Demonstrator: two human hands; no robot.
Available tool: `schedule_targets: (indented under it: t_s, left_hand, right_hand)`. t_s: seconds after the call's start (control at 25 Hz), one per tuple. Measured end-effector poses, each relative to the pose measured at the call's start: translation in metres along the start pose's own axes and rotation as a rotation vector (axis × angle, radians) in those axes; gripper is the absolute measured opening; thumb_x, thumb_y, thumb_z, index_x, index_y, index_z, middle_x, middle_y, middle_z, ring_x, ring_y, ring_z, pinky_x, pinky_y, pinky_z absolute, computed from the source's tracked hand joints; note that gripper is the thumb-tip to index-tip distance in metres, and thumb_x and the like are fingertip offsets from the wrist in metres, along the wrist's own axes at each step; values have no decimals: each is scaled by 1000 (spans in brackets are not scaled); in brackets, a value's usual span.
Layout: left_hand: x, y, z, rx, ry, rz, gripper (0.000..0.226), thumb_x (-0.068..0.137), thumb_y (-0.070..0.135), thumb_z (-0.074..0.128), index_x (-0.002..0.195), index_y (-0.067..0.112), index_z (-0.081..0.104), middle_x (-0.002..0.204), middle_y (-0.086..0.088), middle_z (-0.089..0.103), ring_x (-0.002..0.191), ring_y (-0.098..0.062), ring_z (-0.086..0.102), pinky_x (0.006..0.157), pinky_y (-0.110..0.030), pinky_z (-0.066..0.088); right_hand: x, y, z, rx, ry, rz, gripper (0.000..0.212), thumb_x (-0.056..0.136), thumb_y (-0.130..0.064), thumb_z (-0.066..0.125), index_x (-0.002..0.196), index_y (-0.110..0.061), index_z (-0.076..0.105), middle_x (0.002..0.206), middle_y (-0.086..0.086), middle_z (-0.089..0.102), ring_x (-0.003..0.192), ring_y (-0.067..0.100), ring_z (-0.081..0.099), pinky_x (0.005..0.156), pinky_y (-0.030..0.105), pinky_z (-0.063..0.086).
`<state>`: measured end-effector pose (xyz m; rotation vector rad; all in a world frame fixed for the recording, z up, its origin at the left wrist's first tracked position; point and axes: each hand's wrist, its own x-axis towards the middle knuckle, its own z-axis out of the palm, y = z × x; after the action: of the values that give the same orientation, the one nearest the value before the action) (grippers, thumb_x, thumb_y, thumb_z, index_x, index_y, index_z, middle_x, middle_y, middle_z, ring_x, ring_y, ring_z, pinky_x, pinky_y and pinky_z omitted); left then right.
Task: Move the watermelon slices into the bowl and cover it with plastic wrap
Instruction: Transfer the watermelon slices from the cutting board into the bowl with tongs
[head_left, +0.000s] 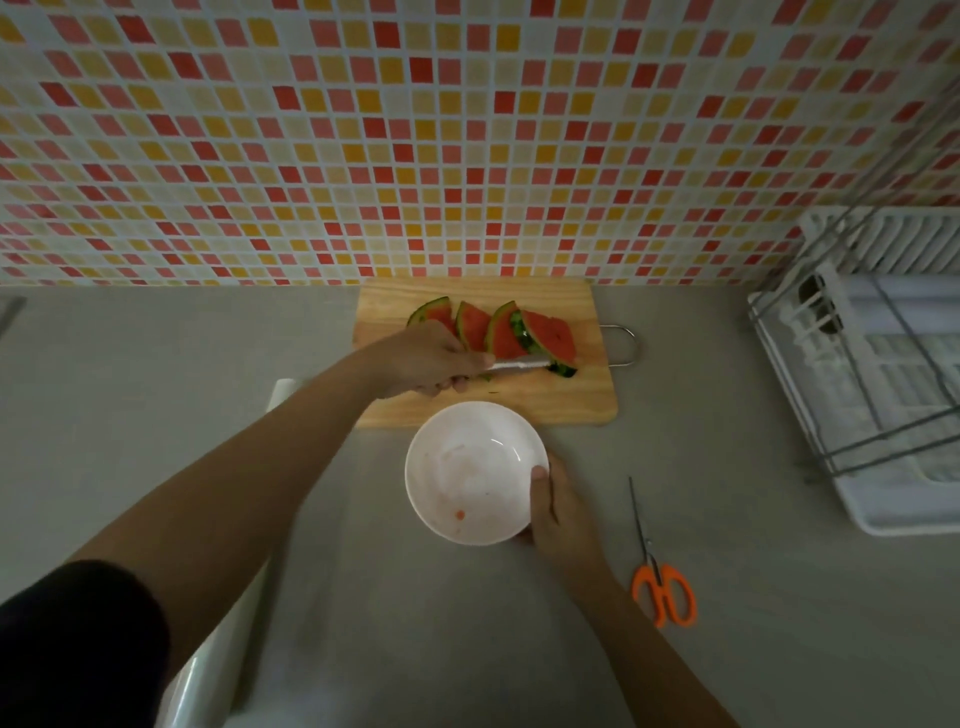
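Observation:
Several watermelon slices (501, 330) lean in a row on a wooden cutting board (582, 400) against the tiled wall. My left hand (431, 364) is closed around a knife handle, and the knife blade (519, 365) lies under the front of the slices. A white bowl (467, 467) sits on the counter just in front of the board, holding only a small red scrap. My right hand (553, 506) grips the bowl's right rim, thumb on the inside. A plastic wrap roll (208, 670) lies under my left forearm, mostly hidden.
Orange-handled scissors (662, 587) lie on the grey counter to the right of the bowl. A white dish rack (872, 374) with a wire frame fills the far right. The board's metal handle (623, 345) sticks out to the right.

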<state>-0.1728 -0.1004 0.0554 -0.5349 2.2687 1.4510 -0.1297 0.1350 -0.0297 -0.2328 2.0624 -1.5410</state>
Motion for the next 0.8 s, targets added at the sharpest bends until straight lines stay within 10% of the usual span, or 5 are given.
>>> schedule_targets:
  t_s: [0.56, 0.8]
  left_hand:
    - [36, 25, 38, 58, 333, -130, 33, 82, 32, 70, 68, 3, 72, 53, -1, 59, 43, -10, 45, 47, -22, 39]
    - [-35, -3, -2, -122, 135, 82, 22, 79, 23, 75, 61, 11, 74, 47, 2, 53, 39, -8, 34, 37, -17, 28]
  right_hand:
    - [-3, 1, 1, 69, 19, 19, 28, 97, -40, 38, 124, -38, 46, 104, -21, 56, 90, 10, 61, 52, 18, 53]
    - [-3, 2, -1, 55, 14, -8, 37, 96, -44, 34, 129, -33, 47, 111, -17, 59, 96, 7, 61, 55, 19, 54]
